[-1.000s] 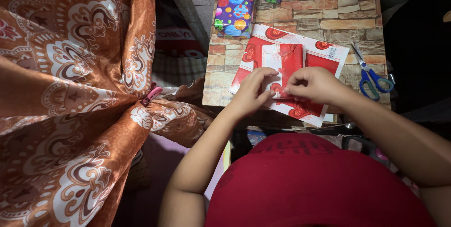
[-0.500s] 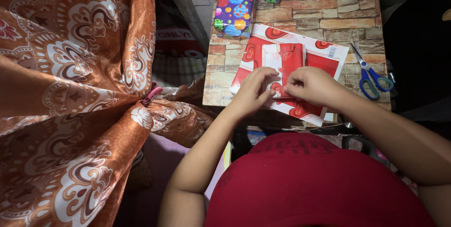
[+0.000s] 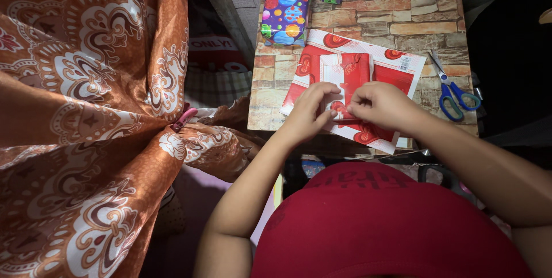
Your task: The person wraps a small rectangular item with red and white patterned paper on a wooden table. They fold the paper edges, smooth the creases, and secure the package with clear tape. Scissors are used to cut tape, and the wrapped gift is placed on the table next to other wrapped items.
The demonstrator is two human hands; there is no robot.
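A sheet of red and white wrapping paper [image 3: 397,66] lies on a small table with a stone-brick pattern [image 3: 402,19]. On it sits a small parcel [image 3: 348,71] partly wrapped in the same paper. My left hand [image 3: 310,111] pinches the near edge of the folded paper on the parcel's left side. My right hand [image 3: 382,104] presses and pinches the same fold from the right. Both hands meet over the parcel's near end and hide it.
Blue-handled scissors [image 3: 454,91] lie at the table's right edge. Purple wrapping paper with coloured dots [image 3: 284,5] hangs over the far left of the table. An orange patterned curtain [image 3: 86,111], held by a pink clip [image 3: 185,117], fills the left.
Almost nothing moved: both hands stay on the paper fold, with only slight finger shifts, and the view drifted a little.
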